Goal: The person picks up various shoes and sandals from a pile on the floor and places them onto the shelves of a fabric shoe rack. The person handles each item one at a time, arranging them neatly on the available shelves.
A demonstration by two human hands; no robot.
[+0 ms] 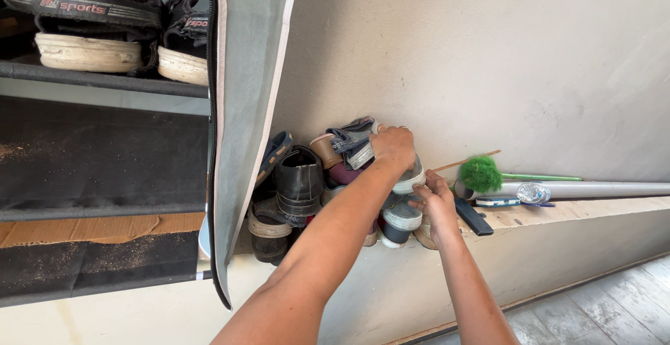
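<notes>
Grey sneaker (405, 214) half hidden behind both hands (394, 148), grip unclear.

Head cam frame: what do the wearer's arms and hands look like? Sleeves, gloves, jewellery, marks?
Both arms are bare from the bottom edge of the frame to the fingertips: no sleeves in view. The left hand and the right hand wear no gloves. No watch, bracelet, ring or strap shows on either wrist or on the visible fingers. No tattoos, bandages or other markings can be made out. Both forearms are slim and straight.
</notes>
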